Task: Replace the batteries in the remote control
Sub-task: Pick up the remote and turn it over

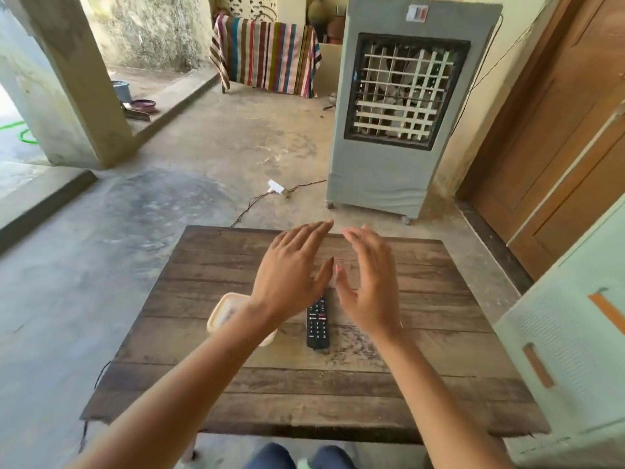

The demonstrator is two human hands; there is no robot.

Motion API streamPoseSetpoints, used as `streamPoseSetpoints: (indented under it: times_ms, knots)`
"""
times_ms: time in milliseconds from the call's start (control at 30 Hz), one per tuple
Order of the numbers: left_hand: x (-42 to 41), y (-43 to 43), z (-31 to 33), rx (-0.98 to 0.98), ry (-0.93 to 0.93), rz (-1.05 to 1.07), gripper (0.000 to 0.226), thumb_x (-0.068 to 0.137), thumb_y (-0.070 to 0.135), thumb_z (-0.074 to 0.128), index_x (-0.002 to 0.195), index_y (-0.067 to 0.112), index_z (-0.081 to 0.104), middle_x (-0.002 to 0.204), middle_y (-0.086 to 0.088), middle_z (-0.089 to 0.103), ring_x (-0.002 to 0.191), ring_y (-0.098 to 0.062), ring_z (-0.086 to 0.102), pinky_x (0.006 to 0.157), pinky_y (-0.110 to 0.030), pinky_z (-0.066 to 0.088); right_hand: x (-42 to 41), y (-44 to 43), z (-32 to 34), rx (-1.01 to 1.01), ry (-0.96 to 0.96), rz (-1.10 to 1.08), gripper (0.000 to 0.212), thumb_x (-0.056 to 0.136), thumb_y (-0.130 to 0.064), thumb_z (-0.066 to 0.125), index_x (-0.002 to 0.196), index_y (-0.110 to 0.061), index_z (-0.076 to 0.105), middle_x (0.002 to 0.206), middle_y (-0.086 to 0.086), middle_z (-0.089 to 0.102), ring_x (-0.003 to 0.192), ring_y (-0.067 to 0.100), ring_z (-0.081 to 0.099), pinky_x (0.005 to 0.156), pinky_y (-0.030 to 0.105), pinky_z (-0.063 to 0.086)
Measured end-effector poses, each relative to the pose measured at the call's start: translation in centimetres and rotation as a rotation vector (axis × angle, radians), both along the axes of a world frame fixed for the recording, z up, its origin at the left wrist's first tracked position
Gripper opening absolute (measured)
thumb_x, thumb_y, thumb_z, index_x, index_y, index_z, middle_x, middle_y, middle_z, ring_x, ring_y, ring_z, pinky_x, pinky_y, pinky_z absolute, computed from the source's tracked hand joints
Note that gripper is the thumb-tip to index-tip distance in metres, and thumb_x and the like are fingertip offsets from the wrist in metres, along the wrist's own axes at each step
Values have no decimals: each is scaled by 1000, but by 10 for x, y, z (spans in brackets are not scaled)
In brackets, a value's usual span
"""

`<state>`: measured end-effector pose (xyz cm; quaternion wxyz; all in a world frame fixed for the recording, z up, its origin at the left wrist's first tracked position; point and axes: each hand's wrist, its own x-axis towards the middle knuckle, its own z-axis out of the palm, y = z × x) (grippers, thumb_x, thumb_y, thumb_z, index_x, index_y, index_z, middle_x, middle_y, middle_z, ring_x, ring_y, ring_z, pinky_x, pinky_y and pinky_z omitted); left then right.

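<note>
Both hands hover above the wooden table, palms down, fingers spread — neither grip has hold of anything. The left hand and right hand sit close together, thumbs nearly touching. The black remote control lies button-side up on the table just below them — its far end hidden under the left hand. A pale plastic container sits beside it, partly under the left wrist.

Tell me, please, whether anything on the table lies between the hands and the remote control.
Nothing visible does. The left hand and right hand hover open above the remote control; the lidded plastic container sits off to its left, under the left wrist.
</note>
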<state>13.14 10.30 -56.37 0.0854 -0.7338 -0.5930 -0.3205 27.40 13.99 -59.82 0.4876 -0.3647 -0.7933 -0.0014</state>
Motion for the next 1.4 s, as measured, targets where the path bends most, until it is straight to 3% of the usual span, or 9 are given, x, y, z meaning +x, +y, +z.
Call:
streamPoseSetpoints:
  times_ms: [300,433,600,867,967,1067,1167,1300,1400]
  knots:
    - [24,-92,-82,-264,-93,-48,55,90,38,47,140,22,34,136,4,51,124,-14,45,102,-26,36,21,-86,-86,-250,-96,-8,44,89,-31,46,131,-17,45,131,4,53,126,15,43,104,36,41]
    - [24,-118,-108,-346,-78,-27,57,91,39,46,143,24,29,140,6,46,129,-11,40,103,-25,34,28,-112,-112,-392,-111,-17,44,88,-24,54,131,-17,48,129,2,53,120,7,43,100,24,37]
    - [33,-126,-120,-405,-80,-34,54,92,38,45,142,24,30,141,5,46,128,-12,41,102,-27,37,45,-124,-125,-673,-166,-12,43,86,-20,58,128,-24,50,129,-5,51,119,10,47,96,21,39]
    - [59,-117,-128,-448,-77,-93,51,92,37,44,140,25,33,141,7,45,129,-11,40,100,-27,39,68,-98,-126,-1019,178,-155,36,87,-15,61,123,-15,55,125,6,59,112,18,56,89,25,45]
    - [66,-109,-130,-462,-74,-115,49,92,37,45,139,25,35,140,7,46,127,-12,42,99,-28,41,74,-75,-123,-1132,379,-199,49,88,-18,61,134,-14,44,131,12,55,111,22,57,94,36,49]
    - [72,-99,-131,-438,-83,-139,46,93,37,43,137,26,38,138,8,48,124,-11,45,96,-27,44,77,-53,-116,-1223,608,-178,65,90,-17,58,146,-21,24,133,12,50,105,21,54,86,35,50]
    - [79,-90,-133,-408,-98,-166,43,93,35,42,135,28,41,135,9,51,122,-9,47,95,-26,43,79,-30,-115,-1256,656,-201,68,92,-16,55,147,-26,17,132,11,48,107,22,53,82,37,52]
    - [84,-79,-140,-395,-112,-170,43,93,35,42,135,29,41,133,10,52,119,-10,48,93,-26,43,81,-11,-128,-1202,687,-303,44,93,-16,52,135,-21,42,113,5,54,80,13,55,60,27,54]
    - [87,-73,-147,-390,-124,-163,43,93,34,42,135,29,42,132,10,53,118,-10,49,91,-26,44,87,-8,-139,-1115,762,-335,30,91,-13,55,121,-15,56,100,7,59,79,15,58,56,28,54]
